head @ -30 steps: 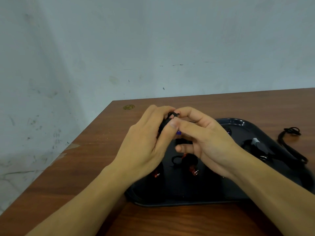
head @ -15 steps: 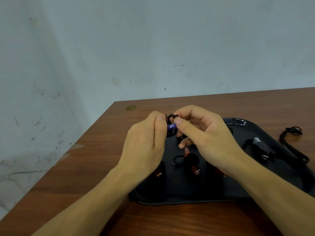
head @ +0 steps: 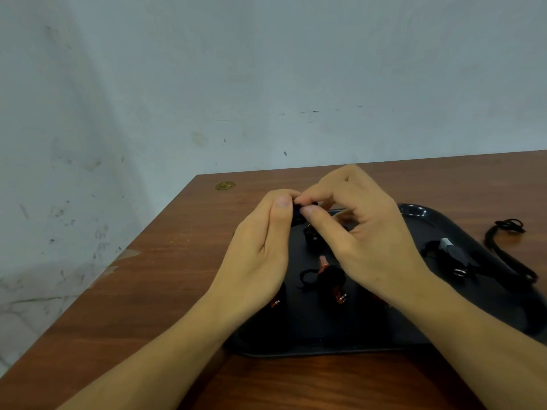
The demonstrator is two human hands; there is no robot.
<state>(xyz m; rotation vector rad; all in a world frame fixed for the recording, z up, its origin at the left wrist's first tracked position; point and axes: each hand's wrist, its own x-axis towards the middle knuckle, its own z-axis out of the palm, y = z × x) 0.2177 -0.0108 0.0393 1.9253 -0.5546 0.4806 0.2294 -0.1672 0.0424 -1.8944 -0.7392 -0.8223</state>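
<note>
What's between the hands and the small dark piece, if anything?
Nothing visible. The left hand and the right hand both pinch the small dark piece at their fingertips, held above the black tray. The fingers hide most of it, so its shape cannot be told.

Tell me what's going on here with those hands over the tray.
A person is working a small dark piece with a purple part, pinching it between the fingertips of the left hand and the right hand. It is held above the far end of a black tray on a wooden table. More small parts lie in the tray, and a black cord lies beside it.
</note>
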